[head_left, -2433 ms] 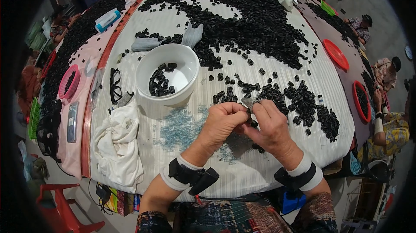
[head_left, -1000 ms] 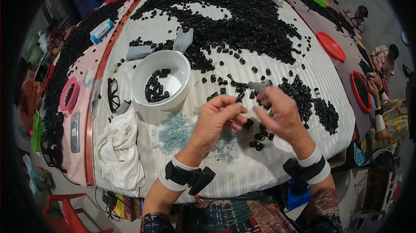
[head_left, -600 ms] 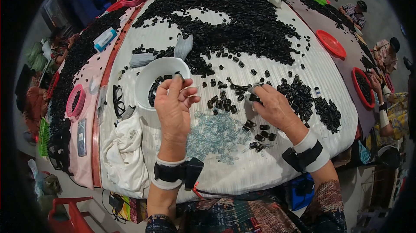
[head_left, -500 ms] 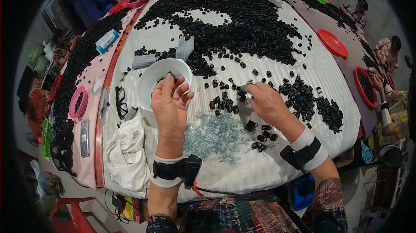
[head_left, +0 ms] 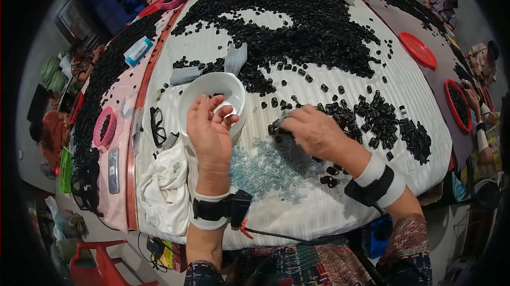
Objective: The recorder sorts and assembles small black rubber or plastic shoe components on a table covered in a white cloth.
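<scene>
My left hand is palm up over the near rim of a white bowl, its fingers loosely bent and apart. A small black piece shows just past its fingertips; whether it touches them I cannot tell. My right hand reaches in from the right, palm down, with fingertips pressed together among small black cylindrical pieces. A greyish bit shows at those fingertips, too blurred to name. Just nearer than the right hand lies a spread of small clear bluish springs.
A large heap of black pieces covers the far table, with smaller heaps right. Black-framed glasses and a white cloth lie left. A phone and a pink basket are farther left. Other people sit around.
My right hand has moved left and nearer, onto the black pieces beside the springs. The black piece pinched in my left fingertips no longer shows there clearly; those fingers have loosened. The view has shifted slightly.
</scene>
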The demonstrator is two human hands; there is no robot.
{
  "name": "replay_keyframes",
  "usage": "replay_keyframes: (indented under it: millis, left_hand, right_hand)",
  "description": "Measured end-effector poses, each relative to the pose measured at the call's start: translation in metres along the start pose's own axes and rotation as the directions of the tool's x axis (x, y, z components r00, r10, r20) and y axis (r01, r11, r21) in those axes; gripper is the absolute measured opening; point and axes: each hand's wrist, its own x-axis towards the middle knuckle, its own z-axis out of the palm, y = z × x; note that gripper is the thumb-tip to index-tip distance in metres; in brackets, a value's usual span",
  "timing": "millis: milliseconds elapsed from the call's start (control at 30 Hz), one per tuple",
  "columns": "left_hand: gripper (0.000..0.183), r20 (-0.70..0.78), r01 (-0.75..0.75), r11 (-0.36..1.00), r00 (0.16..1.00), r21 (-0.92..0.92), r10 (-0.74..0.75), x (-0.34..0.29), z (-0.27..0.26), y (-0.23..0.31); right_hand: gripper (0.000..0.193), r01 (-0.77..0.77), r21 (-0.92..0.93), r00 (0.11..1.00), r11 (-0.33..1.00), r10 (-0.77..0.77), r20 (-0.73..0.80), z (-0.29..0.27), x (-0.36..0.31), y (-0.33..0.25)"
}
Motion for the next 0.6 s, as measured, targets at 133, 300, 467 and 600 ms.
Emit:
replay_keyframes:
  millis: [133, 300, 467, 600]
  left_hand:
    - [0.015, 0.18, 0.015, 1.0, 0.984, -0.02, -0.011, -0.008, 0.001, -0.014]
    - [0.01, 0.247, 0.101, 0.993, 0.963, 0.057, -0.112, -0.018, -0.002, -0.025]
    - [0.009, 0.313, 0.136, 0.984, 0.935, 0.115, -0.166, -0.023, -0.008, -0.029]
    - [0.009, 0.335, 0.161, 0.978, 0.921, 0.13, -0.196, -0.026, -0.007, -0.032]
  right_hand:
    - [0.026, 0.016, 0.022, 0.994, 1.0, -0.019, 0.105, 0.016, 0.0, 0.0]
    - [0.026, -0.131, 0.003, 0.985, 0.991, 0.13, 0.11, -0.004, -0.023, 0.011]
    - [0.025, -0.223, -0.027, 0.972, 0.975, 0.224, 0.067, -0.012, -0.031, 0.01]
    - [0.026, -0.187, 0.016, 0.982, 0.982, 0.187, 0.03, -0.005, -0.02, -0.004]
